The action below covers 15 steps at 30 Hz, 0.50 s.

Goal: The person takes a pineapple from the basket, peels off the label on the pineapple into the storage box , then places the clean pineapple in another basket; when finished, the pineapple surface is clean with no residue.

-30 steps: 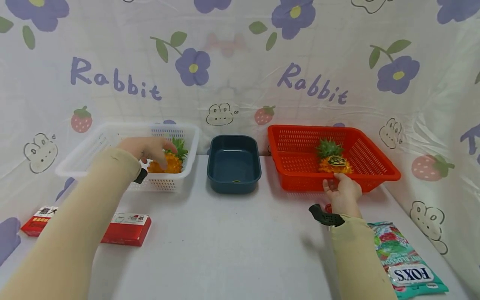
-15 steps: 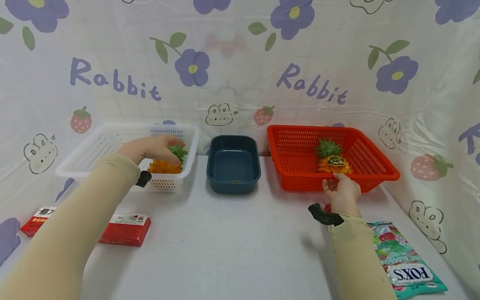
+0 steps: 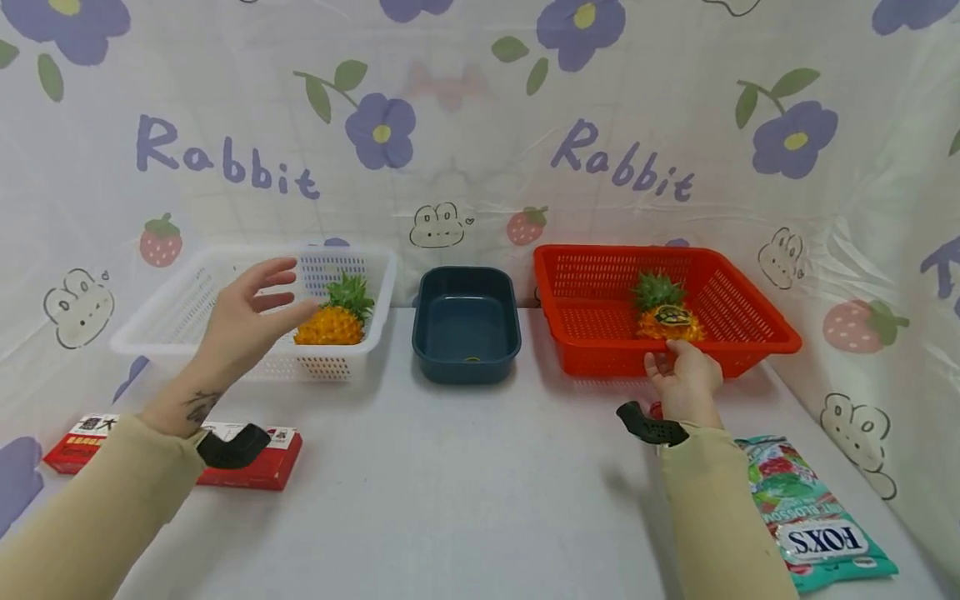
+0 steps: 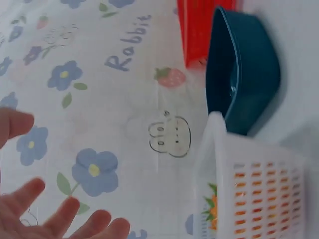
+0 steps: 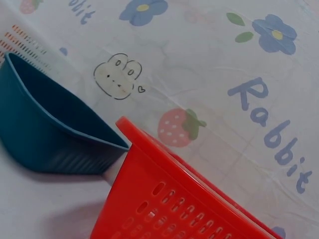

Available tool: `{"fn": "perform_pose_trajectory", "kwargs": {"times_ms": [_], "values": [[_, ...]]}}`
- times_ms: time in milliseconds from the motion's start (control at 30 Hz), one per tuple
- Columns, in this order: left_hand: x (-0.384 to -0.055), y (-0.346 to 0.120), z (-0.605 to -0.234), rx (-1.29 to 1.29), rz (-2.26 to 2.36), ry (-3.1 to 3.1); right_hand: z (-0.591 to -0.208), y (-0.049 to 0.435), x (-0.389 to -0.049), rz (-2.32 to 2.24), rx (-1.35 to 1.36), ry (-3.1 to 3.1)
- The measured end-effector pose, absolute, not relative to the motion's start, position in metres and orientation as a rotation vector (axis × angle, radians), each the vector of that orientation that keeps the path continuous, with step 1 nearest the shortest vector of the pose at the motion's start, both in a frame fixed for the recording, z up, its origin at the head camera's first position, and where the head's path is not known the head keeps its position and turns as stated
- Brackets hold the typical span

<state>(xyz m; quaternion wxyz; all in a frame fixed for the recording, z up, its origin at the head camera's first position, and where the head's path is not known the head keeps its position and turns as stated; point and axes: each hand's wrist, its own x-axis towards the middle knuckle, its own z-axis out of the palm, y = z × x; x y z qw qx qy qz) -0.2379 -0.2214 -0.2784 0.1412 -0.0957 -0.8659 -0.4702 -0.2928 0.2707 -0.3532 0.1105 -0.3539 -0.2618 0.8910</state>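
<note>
My left hand [image 3: 243, 321] hovers at the front of the white basket [image 3: 378, 312], fingers spread and holding nothing. Beside its thumb, a pineapple [image 3: 330, 325] with green leaves lies in that basket's right side. In the left wrist view, the fingers [image 4: 60, 216] are apart from the white basket [image 4: 259, 184]. On the right, my right hand [image 3: 686, 379] grips the front rim of the red basket [image 3: 600, 357], thumb at the top edge and fingers below. Inside it lies another pineapple [image 3: 667, 321] bearing a dark oval label. The right wrist view shows the red basket [image 5: 164, 199] but no hand.
A dark blue bin [image 3: 467, 362] stands between the two baskets. Red boxes [image 3: 255, 471] lie at the front left, partly behind my left forearm. A teal FOX'S bag [image 3: 817, 517] lies at the right, and a small red object [image 3: 656, 411] shows by my right wrist.
My left hand has lifted off the pineapple in the white basket and drawn back to the left, its fingers opening. The right hand has kept its place on the red basket's rim.
</note>
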Motion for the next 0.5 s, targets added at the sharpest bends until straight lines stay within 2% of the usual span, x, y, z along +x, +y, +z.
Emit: {"fn": "perform_pose_trajectory", "kwargs": {"times_ms": [233,500], "values": [[-0.207,-0.248,-0.3,0.004,-1.96,-1.965,-0.352,0.269,-0.294,2.613,-1.059,-0.758],[-0.206,-0.28,-0.322,0.522,-2.335,-1.639,-0.351,0.268,-0.293,2.593,-1.075,-0.788]]}}
